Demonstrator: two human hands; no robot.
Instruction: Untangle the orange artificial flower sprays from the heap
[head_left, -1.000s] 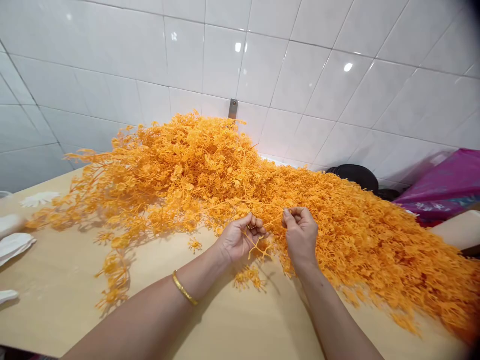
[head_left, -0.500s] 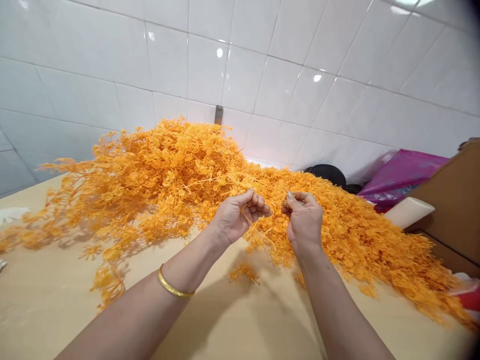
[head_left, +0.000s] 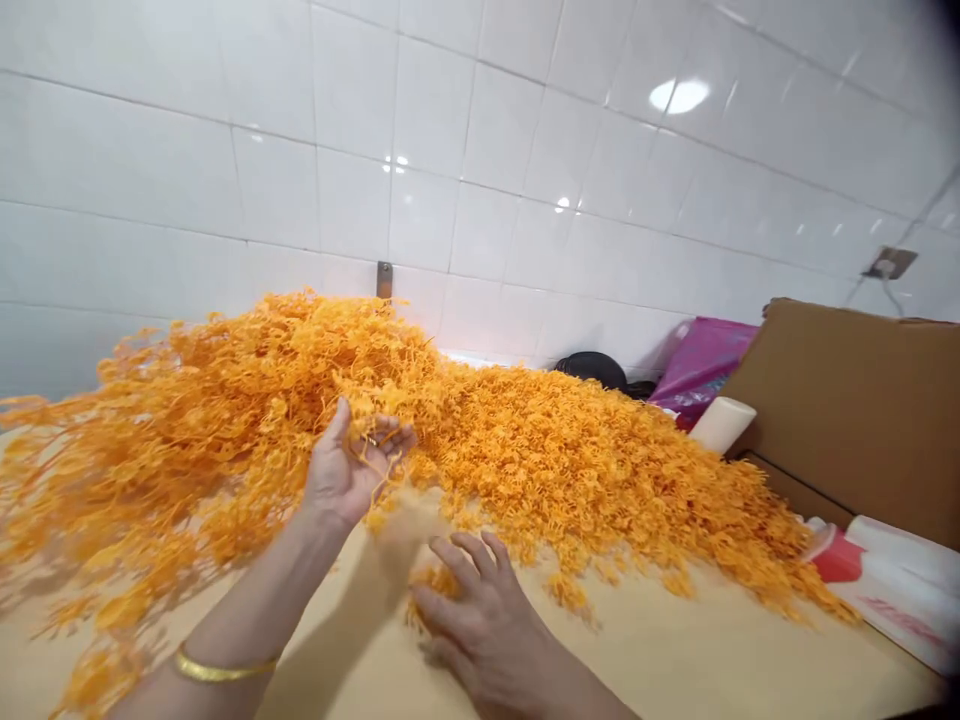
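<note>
My left hand is held palm up with the thumb apart from loosely curled fingers. A thin orange artificial flower sprig lies across its palm and fingers, in front of the large heap of such sprigs. Lower down, my right hand is over the table with its fingers spread. Its fingertips reach over a small loose orange clump, partly covered by the fingers. Whether they grip the clump is hard to make out.
Cut orange flower pieces are piled along the tabletop. To the right are a cardboard box, a pale roll, a purple bag, a black round thing and a white-and-red bag. A tiled wall rises behind.
My right hand has left my left hand's side, dropped to the table and spread its fingers over the loose clump. My left hand has opened wider. The view has turned right.
</note>
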